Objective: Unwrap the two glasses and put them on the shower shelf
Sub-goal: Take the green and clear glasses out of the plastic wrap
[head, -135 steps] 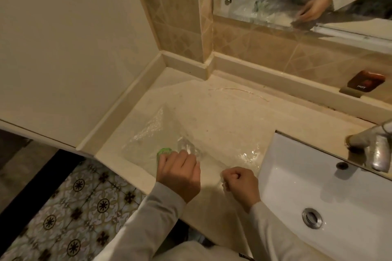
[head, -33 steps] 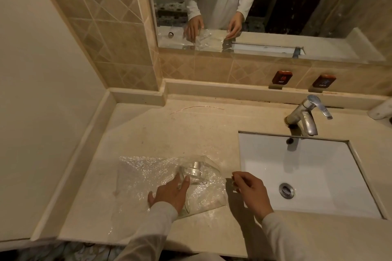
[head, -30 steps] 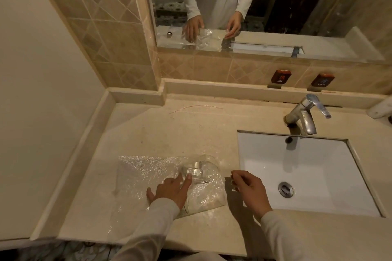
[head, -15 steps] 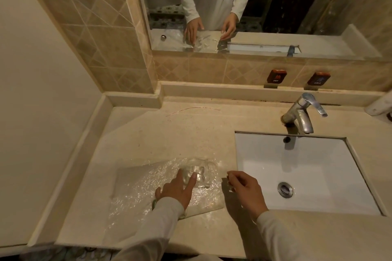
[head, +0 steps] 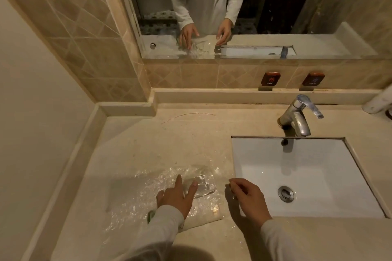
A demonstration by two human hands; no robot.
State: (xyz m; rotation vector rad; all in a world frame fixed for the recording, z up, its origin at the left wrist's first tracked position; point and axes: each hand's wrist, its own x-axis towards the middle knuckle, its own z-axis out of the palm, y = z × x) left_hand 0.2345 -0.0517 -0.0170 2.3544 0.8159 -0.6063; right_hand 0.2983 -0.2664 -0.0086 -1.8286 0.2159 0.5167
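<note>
A sheet of clear bubble wrap point(head: 131, 195) lies spread on the beige counter, left of the sink. One clear glass point(head: 202, 184) lies on its side on the wrap's right part, with wrap still loose around it. My left hand point(head: 176, 197) rests on it with straight, spread fingers, the index and middle fingertips touching the glass. My right hand point(head: 248, 199) hovers just right of the wrap with curled fingers, thumb and forefinger pinching a small clear scrap that looks like tape. A green bit point(head: 151, 217) peeks out under my left sleeve. I see no second glass.
The white sink point(head: 265, 176) with its drain sits at the right, the chrome tap point(head: 299, 116) behind it. A mirror point(head: 275, 6) above the tiled backsplash reflects my hands. Hot and cold tags point(head: 270, 78) hang on the backsplash. A wall closes off the left side.
My left hand has slid forward over the glass and its fingers have spread wider. The glass now lies flatter in the wrap. My right hand has barely moved.
</note>
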